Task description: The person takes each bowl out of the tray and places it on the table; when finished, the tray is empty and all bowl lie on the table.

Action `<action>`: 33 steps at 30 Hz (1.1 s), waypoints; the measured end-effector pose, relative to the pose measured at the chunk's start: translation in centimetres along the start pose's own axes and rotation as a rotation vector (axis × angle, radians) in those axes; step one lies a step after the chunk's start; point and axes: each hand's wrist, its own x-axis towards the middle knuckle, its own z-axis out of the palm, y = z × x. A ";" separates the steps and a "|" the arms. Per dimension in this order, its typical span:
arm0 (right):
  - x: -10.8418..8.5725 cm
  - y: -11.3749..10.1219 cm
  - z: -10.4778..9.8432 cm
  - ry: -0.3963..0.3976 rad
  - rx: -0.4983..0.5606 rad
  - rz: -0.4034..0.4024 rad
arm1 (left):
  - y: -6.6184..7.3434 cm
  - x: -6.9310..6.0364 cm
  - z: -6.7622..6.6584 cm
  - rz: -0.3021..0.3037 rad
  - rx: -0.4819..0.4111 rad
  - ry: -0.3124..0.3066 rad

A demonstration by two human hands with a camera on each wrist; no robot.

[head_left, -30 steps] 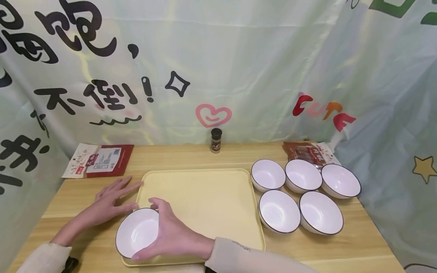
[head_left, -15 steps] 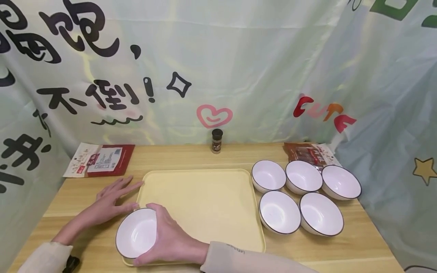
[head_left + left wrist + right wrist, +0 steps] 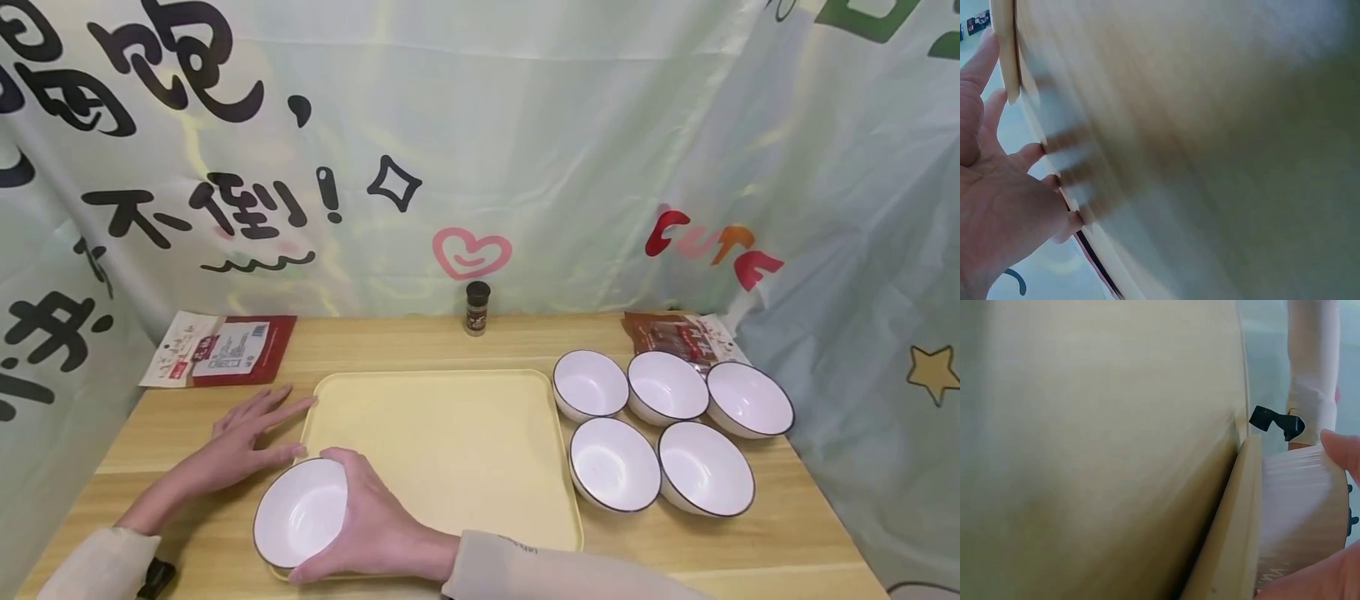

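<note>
A white bowl with a dark rim (image 3: 300, 512) sits upright at the near left corner of a pale yellow tray (image 3: 442, 450). My right hand (image 3: 382, 525) grips it from the right, thumb at the near side and fingers at the far side. In the right wrist view the outer wall of this bowl (image 3: 1300, 512) stands on the tray, between thumb and fingers. To the left, my left hand (image 3: 243, 442) lies with spread fingers on the table, index and thumb tips at the tray's left edge. The left wrist view shows that hand (image 3: 1010, 194) touching the wooden tabletop.
Several matching bowls (image 3: 615, 464) stand close together right of the tray. Behind are a black-capped seasoning jar (image 3: 476, 310), a red and white food packet (image 3: 225, 352) at left and another packet (image 3: 678, 337) at right. A printed cloth (image 3: 562, 167) hangs along the back.
The fingers of my right hand have drawn in closer round the bowl's far side. Bowl, tray and left hand stay where they were; the head view has shifted very slightly.
</note>
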 end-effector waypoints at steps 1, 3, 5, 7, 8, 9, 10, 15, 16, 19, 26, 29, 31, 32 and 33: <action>0.0 0.0 -0.1 0.004 0.010 0.000 | 0.0 0.1 0.0 -0.001 -0.002 -0.004; -0.2 0.0 -0.3 0.009 0.024 -0.003 | 0.1 0.2 -0.1 -0.001 -0.001 -0.007; -0.3 0.1 -0.5 0.005 0.021 -0.020 | 0.2 0.2 -0.2 -0.002 -0.003 -0.010; -0.4 0.1 -0.9 -0.004 0.015 -0.035 | 0.3 0.3 -0.3 -0.006 -0.004 -0.014; -0.5 0.1 -1.1 -0.008 0.013 -0.040 | 0.3 0.3 -0.3 -0.008 -0.005 -0.015; -0.6 0.1 -1.4 -0.012 0.014 -0.044 | 0.3 0.3 -0.3 -0.010 -0.005 -0.016; -0.7 0.0 -1.6 -0.013 0.017 -0.046 | 0.4 0.3 -0.3 -0.012 -0.008 -0.017; -1.3 -0.8 -2.8 0.006 0.049 -0.044 | 0.3 0.2 -0.4 -0.015 -0.012 -0.016; -1.4 -0.9 -3.0 0.014 0.058 -0.041 | 0.3 0.2 -0.4 -0.014 -0.013 -0.017; -1.7 -1.3 -3.8 0.039 0.085 -0.023 | 0.2 0.2 -0.3 -0.011 -0.013 -0.018; -2.2 -1.7 -5.9 0.072 0.098 -0.006 | 0.1 0.2 -0.3 -0.009 -0.015 -0.021; -2.5 -1.8 -7.0 0.088 0.095 -0.010 | 0.1 0.2 -0.3 -0.007 -0.013 -0.019; -2.7 -1.9 -7.7 0.096 0.097 -0.006 | 0.1 0.1 -0.2 -0.003 -0.011 -0.017; -2.8 -2.0 -8.0 0.101 0.096 -0.003 | 0.1 0.1 -0.1 -0.002 -0.011 -0.016; -3.0 -2.0 -8.4 0.106 0.098 0.000 | 0.1 0.0 -0.1 0.000 -0.013 -0.013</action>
